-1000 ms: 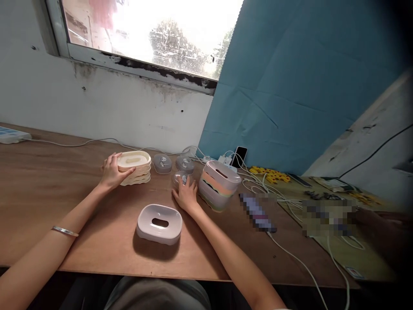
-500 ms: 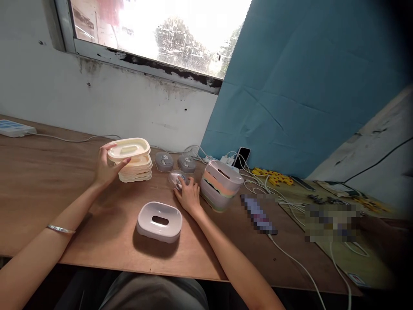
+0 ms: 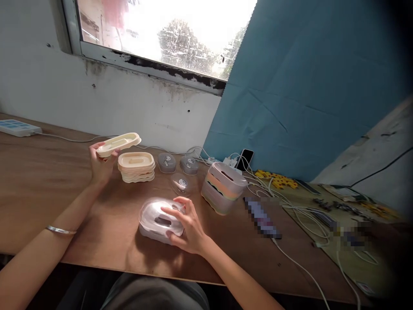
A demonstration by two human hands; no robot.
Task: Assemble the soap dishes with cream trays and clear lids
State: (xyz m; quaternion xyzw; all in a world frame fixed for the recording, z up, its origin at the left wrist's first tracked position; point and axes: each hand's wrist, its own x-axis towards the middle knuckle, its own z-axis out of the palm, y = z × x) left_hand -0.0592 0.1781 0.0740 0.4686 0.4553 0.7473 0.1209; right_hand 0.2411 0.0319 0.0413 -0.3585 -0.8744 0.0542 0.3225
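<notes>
- Across the near half of the scene: brown wooden tabletop.
- Far right, down to tabletop level: creased blue sheet, just right of window.
- Right of centre on tabletop: box stack, lilac with orange band between.
- Near centre, on tabletop: lilac dish, oval slot in top.
- Right hand at right end of dish: grip clamped on clear cover, thumb near side, fingers over top and far side. Cover over dish; seated or not, cannot tell.
- Left of centre: cream stack, wavy edges.
- Left hand: grip closed on left end of cream tray, tilted, raised above and left of stack.
- Between dish and two grey cases: second clear cover, on tabletop.
- Behind box stack: phone, leaning.
</notes>
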